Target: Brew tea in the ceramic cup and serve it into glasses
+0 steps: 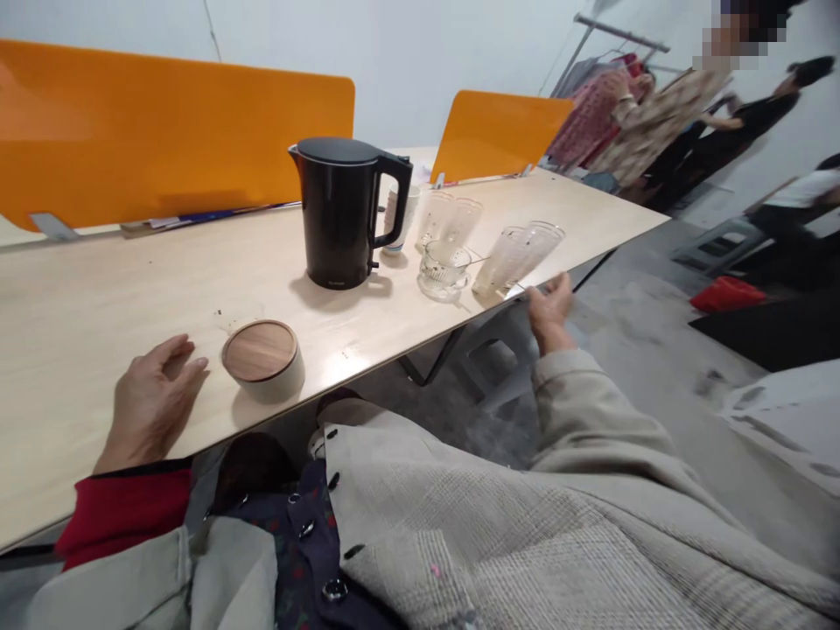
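Note:
My left hand (158, 398) is by the table's front edge, fingers loosely bent and apart, with nothing in it. Just right of it, a round pale canister (268, 367) with a wooden lid stands upright, not touched. My right hand (551, 311) is at the front edge near the tall glasses (512, 258), its fingers closed. A thin sliver shows by its fingertips; I cannot make out what it is. A glass cup (444, 273) on a saucer has a thin handle sticking out. Behind it are more tall glasses (450, 219). A black kettle (338, 214) stands upright mid-table.
Stacked paper cups (402, 214) stand behind the kettle's handle. Orange dividers (177, 131) line the table's back. Dark specks (227, 317) lie near the canister. A grey stool (489, 363) is under the table. People and a clothes rack (620, 33) are at the far right.

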`<state>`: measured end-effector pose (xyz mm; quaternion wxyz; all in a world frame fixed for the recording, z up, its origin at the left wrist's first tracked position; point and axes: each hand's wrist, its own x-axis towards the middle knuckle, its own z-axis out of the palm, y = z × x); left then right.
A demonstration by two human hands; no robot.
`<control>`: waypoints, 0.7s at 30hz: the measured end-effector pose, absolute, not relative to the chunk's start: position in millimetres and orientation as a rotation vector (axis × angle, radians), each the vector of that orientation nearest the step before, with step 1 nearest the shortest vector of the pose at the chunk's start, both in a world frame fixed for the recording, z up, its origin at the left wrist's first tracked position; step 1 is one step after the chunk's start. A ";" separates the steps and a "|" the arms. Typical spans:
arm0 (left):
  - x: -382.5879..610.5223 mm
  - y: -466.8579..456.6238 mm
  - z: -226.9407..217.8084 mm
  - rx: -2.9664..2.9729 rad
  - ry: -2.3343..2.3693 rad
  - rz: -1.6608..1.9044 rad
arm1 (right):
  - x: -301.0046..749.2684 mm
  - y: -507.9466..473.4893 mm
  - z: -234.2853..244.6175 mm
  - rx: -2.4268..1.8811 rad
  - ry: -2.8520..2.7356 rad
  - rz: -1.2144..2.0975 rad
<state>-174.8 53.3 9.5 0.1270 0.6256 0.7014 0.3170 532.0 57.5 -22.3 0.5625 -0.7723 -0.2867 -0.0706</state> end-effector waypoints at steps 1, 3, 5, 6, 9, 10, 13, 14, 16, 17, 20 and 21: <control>-174.7 53.0 7.9 1.826 2.034 0.934 | 524.3 44.3 -20.2 -1.813 -0.623 -0.220; -174.0 52.4 5.2 1.841 2.018 0.956 | 501.9 19.2 -14.7 -1.716 -0.529 -0.388; -172.5 52.0 4.1 1.864 2.016 0.969 | 470.1 2.4 -6.6 -1.565 -0.659 -0.503; -171.6 51.7 4.3 1.876 2.019 0.968 | 451.3 -0.7 -1.3 -1.482 -0.762 -0.520; -168.7 50.1 6.1 1.853 1.998 0.981 | 391.8 17.2 16.6 -1.263 -0.995 -0.409; -168.0 49.4 6.5 1.828 1.979 0.995 | 373.5 32.1 21.8 -1.221 -1.065 -0.313; -167.1 47.6 6.1 1.782 1.946 1.014 | 330.8 93.5 30.6 -1.194 -1.218 0.026; -167.2 47.3 5.6 1.788 1.950 1.005 | 320.7 116.0 31.4 -1.196 -1.220 0.082; -167.8 47.2 4.1 1.818 1.963 0.980 | 305.2 158.1 31.7 -1.195 -1.180 0.169; -168.1 47.2 3.5 1.836 1.966 0.971 | 299.2 176.2 32.0 -1.180 -1.154 0.223; -168.2 47.0 2.4 1.893 1.976 0.953 | 286.1 215.8 36.2 -1.120 -1.071 0.355; -167.9 46.9 2.6 1.914 1.981 0.941 | 282.9 224.6 38.5 -1.109 -1.045 0.385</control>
